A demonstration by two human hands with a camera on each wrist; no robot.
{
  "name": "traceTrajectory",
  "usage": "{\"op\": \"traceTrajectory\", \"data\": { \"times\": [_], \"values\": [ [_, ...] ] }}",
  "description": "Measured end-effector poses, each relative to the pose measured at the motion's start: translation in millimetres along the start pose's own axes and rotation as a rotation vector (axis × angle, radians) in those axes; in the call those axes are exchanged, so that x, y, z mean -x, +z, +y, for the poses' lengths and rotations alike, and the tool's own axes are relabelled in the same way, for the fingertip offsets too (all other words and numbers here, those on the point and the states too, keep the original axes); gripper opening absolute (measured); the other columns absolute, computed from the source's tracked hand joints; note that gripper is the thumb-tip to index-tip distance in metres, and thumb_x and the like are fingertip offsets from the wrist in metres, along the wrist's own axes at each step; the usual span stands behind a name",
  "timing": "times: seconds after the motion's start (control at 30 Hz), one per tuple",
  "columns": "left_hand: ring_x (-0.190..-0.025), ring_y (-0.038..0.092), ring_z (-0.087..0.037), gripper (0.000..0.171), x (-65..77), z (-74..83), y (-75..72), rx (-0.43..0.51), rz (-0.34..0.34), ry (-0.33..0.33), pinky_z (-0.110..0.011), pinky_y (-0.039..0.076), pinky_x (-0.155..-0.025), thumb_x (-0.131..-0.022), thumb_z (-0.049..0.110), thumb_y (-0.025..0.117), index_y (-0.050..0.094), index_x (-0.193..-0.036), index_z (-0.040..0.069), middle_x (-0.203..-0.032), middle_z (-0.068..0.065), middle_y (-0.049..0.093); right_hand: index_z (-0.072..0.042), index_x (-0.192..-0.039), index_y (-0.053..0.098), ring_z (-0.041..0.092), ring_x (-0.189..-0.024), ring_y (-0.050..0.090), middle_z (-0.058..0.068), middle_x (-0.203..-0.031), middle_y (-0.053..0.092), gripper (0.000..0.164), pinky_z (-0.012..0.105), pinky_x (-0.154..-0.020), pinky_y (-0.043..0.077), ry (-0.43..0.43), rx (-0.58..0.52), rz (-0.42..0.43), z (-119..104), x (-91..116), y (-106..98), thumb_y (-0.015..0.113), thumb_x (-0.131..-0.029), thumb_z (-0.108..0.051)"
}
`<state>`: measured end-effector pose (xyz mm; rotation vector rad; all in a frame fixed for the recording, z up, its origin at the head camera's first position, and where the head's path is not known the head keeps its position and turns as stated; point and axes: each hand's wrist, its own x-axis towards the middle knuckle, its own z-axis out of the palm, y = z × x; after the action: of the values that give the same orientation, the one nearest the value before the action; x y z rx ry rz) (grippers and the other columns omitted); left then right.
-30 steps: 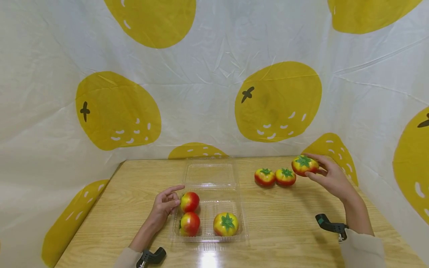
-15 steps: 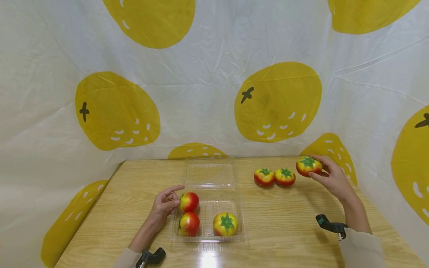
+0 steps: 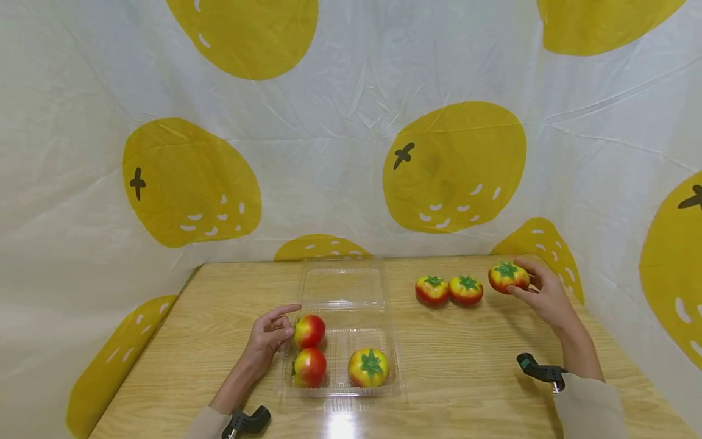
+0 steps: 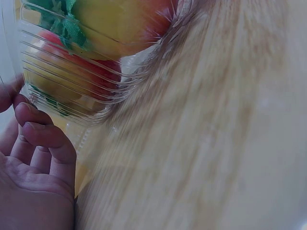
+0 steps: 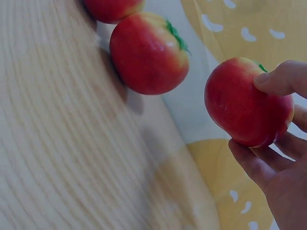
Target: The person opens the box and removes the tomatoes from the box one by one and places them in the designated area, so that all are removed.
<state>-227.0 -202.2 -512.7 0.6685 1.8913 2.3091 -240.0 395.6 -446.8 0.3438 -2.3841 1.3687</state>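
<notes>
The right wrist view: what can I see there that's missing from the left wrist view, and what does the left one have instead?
Only the right wrist view shows the right hand gripping a fruit, with two more fruits nearby, one cut off by the picture's edge.

Only the left wrist view shows the left hand, its fingertips at the rim of a clear plastic box with two fruits inside.

Both show red-and-yellow fruit with green tops, and the wooden table.
</notes>
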Motion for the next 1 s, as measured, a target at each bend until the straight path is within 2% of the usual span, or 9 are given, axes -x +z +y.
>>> {"op": "traceTrajectory", "data": {
  "times": [0.2, 0.27, 0.43, 0.5, 0.57, 0.63, 0.7, 0.83, 1.0],
  "values": [
    [-0.056, 0.034, -0.023, 0.052, 0.2, 0.3, -0.1, 0.001, -0.003, 0.007, -0.04, 0.021, -0.048, -0.093, -0.009, 0.053, 0.042, -0.142, -0.021, -0.073, 0.005, 0.055, 0.007, -0.147, 0.045, -0.011, -0.101, 0.05, -0.024, -0.121, 0.048, 0.059, 0.004, -0.079, 0.048, 0.074, 0.012, -0.017, 8.1, 0.6, 1.1, 0.07, -0.095, -0.003],
    [-0.056, 0.034, -0.023, 0.052, 0.1, 0.1, -0.4, 0.0, -0.005, 0.009, -0.04, 0.021, -0.048, -0.093, -0.009, 0.053, 0.043, -0.142, -0.021, -0.073, 0.005, 0.055, 0.006, -0.148, 0.044, -0.011, -0.101, 0.048, -0.019, -0.122, 0.049, 0.06, 0.003, -0.079, 0.047, 0.102, 0.03, -0.019, 10.7, 1.7, 1.7, 0.07, -0.096, -0.006],
    [-0.055, 0.035, -0.022, 0.052, 0.3, -0.1, -0.8, -0.003, -0.005, 0.009, -0.041, 0.02, -0.048, -0.093, -0.009, 0.054, 0.043, -0.142, -0.021, -0.073, 0.005, 0.055, 0.01, -0.152, 0.035, -0.009, -0.104, 0.044, 0.019, -0.139, 0.047, 0.064, 0.002, -0.079, 0.043, 0.16, 0.067, -0.034, 16.3, 3.0, 4.2, 0.067, -0.099, -0.011],
    [-0.055, 0.035, -0.021, 0.052, 0.4, -0.2, -0.8, -0.005, -0.005, 0.007, -0.041, 0.02, -0.048, -0.093, -0.009, 0.054, 0.043, -0.142, -0.021, -0.073, 0.005, 0.055, 0.012, -0.153, 0.03, 0.003, -0.109, 0.049, 0.031, -0.146, 0.04, 0.067, 0.001, -0.078, 0.042, 0.186, 0.072, -0.047, 17.9, 3.0, 5.3, 0.065, -0.101, -0.011],
    [-0.055, 0.036, -0.02, 0.052, 0.3, -0.3, -0.7, -0.01, -0.005, 0.005, -0.041, 0.02, -0.047, -0.093, -0.009, 0.054, 0.043, -0.142, -0.021, -0.073, 0.005, 0.055, 0.012, -0.155, 0.026, 0.022, -0.116, 0.052, 0.037, -0.15, 0.036, 0.07, 0.0, -0.078, 0.04, 0.213, 0.069, -0.056, 18.9, 3.3, 6.2, 0.064, -0.102, -0.012],
    [-0.055, 0.036, -0.02, 0.052, 0.1, -0.4, -0.8, -0.014, -0.005, 0.004, -0.041, 0.021, -0.047, -0.093, -0.008, 0.054, 0.043, -0.142, -0.02, -0.073, 0.005, 0.055, 0.014, -0.155, 0.022, 0.043, -0.124, 0.046, 0.039, -0.152, 0.032, 0.072, -0.001, -0.079, 0.038, 0.232, 0.053, -0.062, 19.5, 4.0, 6.9, 0.063, -0.102, -0.012],
    [-0.055, 0.036, -0.021, 0.052, 0.0, -0.6, -0.8, -0.016, -0.005, 0.004, -0.041, 0.021, -0.047, -0.093, -0.009, 0.054, 0.043, -0.142, -0.02, -0.073, 0.005, 0.055, 0.016, -0.155, 0.018, 0.056, -0.131, 0.037, 0.041, -0.153, 0.028, 0.074, -0.002, -0.08, 0.036, 0.248, 0.036, -0.071, 20.2, 4.7, 7.1, 0.062, -0.103, -0.013],
    [-0.056, 0.034, -0.023, 0.052, 0.0, -0.8, -0.8, -0.014, -0.002, 0.004, -0.04, 0.021, -0.048, -0.093, -0.009, 0.053, 0.043, -0.142, -0.021, -0.073, 0.005, 0.055, 0.017, -0.154, 0.016, 0.061, -0.137, 0.031, 0.042, -0.155, 0.025, 0.076, -0.002, -0.079, 0.036, 0.28, 0.012, -0.089, 22.2, 5.9, 7.7, 0.062, -0.103, -0.016],
    [-0.055, 0.036, -0.02, 0.052, 0.4, -0.8, -0.3, -0.009, 0.006, -0.003, -0.04, 0.021, -0.048, -0.093, -0.009, 0.054, 0.043, -0.142, -0.02, -0.073, 0.005, 0.055, 0.016, -0.153, 0.02, 0.06, -0.135, 0.033, 0.042, -0.155, 0.025, 0.074, -0.003, -0.08, 0.038, 0.286, -0.006, -0.099, 26.3, 7.7, 9.1, 0.063, -0.103, -0.016]
  ]
}}
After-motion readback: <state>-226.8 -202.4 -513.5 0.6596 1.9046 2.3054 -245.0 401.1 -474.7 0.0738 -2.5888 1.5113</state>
